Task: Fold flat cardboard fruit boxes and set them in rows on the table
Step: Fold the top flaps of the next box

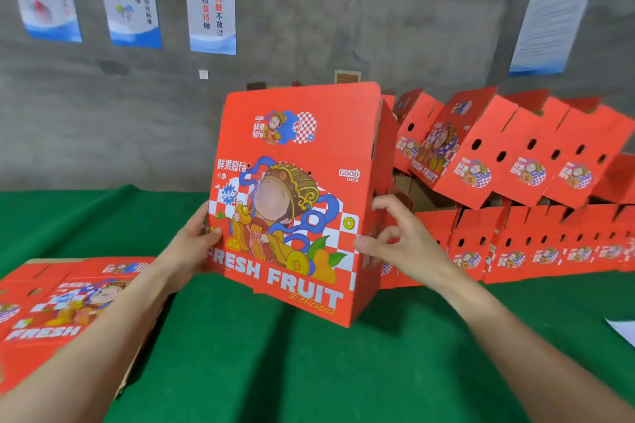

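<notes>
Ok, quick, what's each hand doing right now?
Left hand: grips the left edge of the upright box.
Right hand: holds its right edge, thumb on the front.

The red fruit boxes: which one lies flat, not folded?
The flat box at the near left, on the green table, print up. The held box and the rows at right are folded.

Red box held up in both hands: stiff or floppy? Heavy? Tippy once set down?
Probably light: left hand and right hand hold the box tilted by its edges. Fairly stiff, likely: its panels look flat. Tall, so possibly tippy.
</notes>
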